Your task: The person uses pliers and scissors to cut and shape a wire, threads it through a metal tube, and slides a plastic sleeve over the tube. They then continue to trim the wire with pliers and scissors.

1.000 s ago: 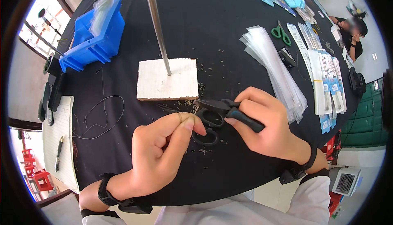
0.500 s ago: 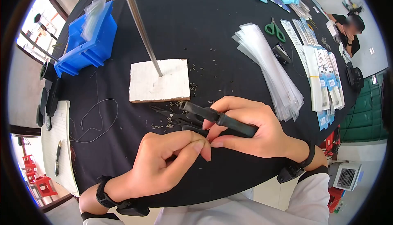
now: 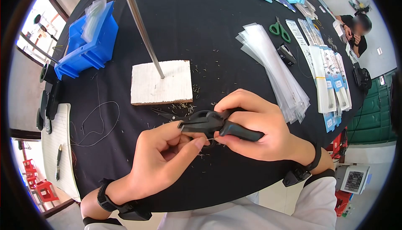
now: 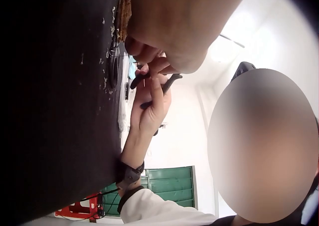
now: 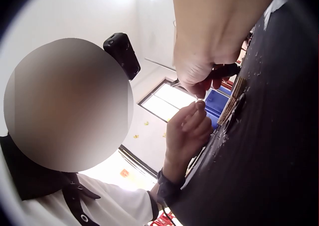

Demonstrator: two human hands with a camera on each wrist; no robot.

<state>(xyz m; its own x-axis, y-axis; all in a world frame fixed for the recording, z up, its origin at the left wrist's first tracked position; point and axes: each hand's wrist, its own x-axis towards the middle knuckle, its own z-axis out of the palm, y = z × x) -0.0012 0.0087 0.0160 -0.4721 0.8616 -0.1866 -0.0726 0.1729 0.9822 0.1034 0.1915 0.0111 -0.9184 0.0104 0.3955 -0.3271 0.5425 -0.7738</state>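
My right hand grips black-handled pliers, whose head points left over my left fingers in the head view. My left hand pinches a thin pale strand between thumb and forefinger; the strand spans the short gap to my right fingertips. In the left wrist view the pliers' dark handles stick out of the right hand. Under the hands lie black scissors, mostly covered. Just beyond them a white block carries an upright metal rod.
Small clippings are scattered around the block. A blue bin with clear sleeves stands at left, above a loose coil of line and a notebook. Clear plastic sleeves, green-handled scissors and labelled packets lie at right.
The pliers have moved left and turned, so their head now overlaps the left fingers. My hands have come closer together, and the strand now shows between them.
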